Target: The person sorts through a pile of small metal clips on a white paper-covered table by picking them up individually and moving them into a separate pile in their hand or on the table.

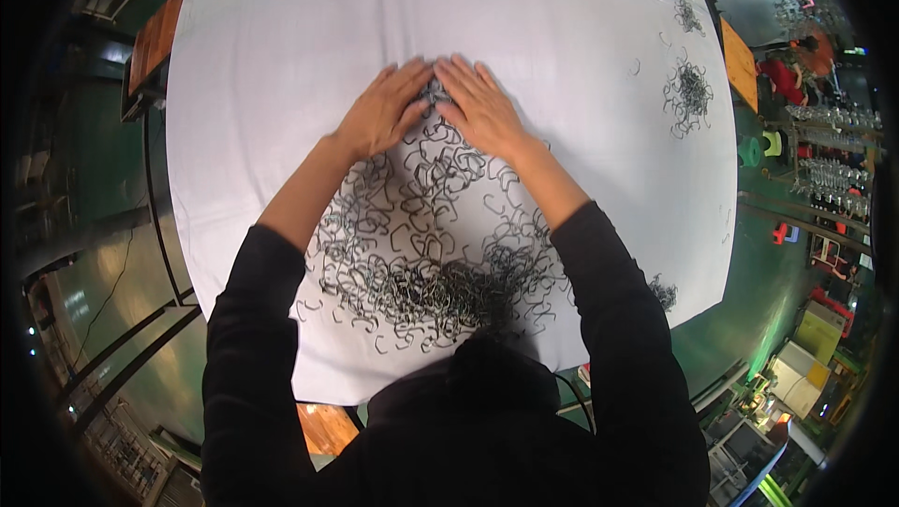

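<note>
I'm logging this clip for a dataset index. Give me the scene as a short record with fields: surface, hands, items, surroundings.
surface: white cloth over a table
left hand: left hand flat, palm down, on wire clips
right hand: right hand flat, palm down, fingertips beside the left's
items: large spread of dark bent wire clips between the forearms; smaller clump at far right
surroundings: green floor

Head cam, single view, fisheye. Looks steeply down from above the person's head onto white-covered table point(281, 132), close range. Forearms enter from lower edge; dark hood/shoulders fill bottom centre. Table edges bow toward rim. Workshop floor and racks squeezed into periphery, left and right. No 2nd view to overlap.
</note>
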Motion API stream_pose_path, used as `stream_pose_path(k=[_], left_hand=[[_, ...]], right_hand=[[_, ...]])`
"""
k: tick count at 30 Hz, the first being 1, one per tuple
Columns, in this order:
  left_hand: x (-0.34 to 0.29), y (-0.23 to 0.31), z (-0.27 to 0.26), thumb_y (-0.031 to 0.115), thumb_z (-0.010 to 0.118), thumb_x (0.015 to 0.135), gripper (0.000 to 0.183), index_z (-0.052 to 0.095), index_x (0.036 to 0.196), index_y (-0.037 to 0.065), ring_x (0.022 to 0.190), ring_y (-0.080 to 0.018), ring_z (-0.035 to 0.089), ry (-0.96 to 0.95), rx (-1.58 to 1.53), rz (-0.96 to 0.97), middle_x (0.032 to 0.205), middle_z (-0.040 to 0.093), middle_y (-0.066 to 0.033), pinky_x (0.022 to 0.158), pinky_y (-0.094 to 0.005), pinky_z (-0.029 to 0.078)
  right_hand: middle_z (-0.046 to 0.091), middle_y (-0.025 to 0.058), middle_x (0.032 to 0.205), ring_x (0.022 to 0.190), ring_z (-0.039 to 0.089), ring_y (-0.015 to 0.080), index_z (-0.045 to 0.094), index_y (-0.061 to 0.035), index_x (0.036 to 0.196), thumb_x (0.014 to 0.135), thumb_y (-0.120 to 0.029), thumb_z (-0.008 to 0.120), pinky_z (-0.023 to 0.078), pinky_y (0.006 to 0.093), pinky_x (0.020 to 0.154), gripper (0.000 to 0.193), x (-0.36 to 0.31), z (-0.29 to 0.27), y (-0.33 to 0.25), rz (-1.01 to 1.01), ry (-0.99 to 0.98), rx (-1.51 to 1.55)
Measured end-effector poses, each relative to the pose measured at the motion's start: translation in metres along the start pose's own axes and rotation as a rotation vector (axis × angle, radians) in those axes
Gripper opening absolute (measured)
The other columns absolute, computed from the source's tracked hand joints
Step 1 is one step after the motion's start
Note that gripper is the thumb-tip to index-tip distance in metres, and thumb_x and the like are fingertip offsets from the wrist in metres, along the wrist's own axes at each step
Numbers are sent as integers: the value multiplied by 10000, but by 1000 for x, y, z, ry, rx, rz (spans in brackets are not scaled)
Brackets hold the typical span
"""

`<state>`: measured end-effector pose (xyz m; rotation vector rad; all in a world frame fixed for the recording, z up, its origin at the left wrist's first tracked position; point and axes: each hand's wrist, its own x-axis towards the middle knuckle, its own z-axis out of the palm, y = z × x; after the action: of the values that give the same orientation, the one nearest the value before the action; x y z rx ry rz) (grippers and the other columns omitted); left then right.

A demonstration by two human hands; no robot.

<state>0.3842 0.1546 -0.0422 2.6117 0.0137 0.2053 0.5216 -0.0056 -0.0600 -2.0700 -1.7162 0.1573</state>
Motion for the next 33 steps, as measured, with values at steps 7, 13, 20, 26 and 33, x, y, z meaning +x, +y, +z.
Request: stream_pose_path(k=[7,13,20,26,33], left_hand=[[-141,105,-13,226,454,891,406,476,1209,-26,1271,-279,351,-213,-269,-14,1300,433,-180,1059,-445,259],[-193,91,-44,216,478,882,275,613,978,-4,1175,-333,440,146,-508,-281,1161,540,-164,1005,-414,323],[-153,-10,-30,411,325,927,571,243,1395,95,1367,-253,120,81,186,-425,1447,240,-96,1085,-486,53],[-128,99,-2,422,383,909,625,187,1412,108,1371,-229,92,-394,-164,4,1466,190,-80,1098,-477,22],[-225,85,-21,377,345,924,453,506,1223,77,1309,-283,296,208,-251,-271,1325,446,-95,1062,-473,183]], right_hand=[[361,102,1385,1324,260,222,386,-59,1323,919,-351,407,149,388,1105,499,-125,-13,-103,-154,-323,246],[444,128,1308,1247,378,270,560,-90,1148,847,-225,534,323,398,1017,331,-158,-67,-73,215,32,477],[352,112,1388,1329,245,260,319,-100,1355,893,-259,470,115,442,1097,511,-137,-36,-31,265,12,72],[412,100,1341,1276,338,263,395,-105,1309,891,-326,476,212,422,1082,480,-183,-29,-106,-15,-132,223],[489,123,1262,1222,404,293,505,-62,1202,844,-193,537,242,425,1054,383,-256,-75,-38,354,393,76]])
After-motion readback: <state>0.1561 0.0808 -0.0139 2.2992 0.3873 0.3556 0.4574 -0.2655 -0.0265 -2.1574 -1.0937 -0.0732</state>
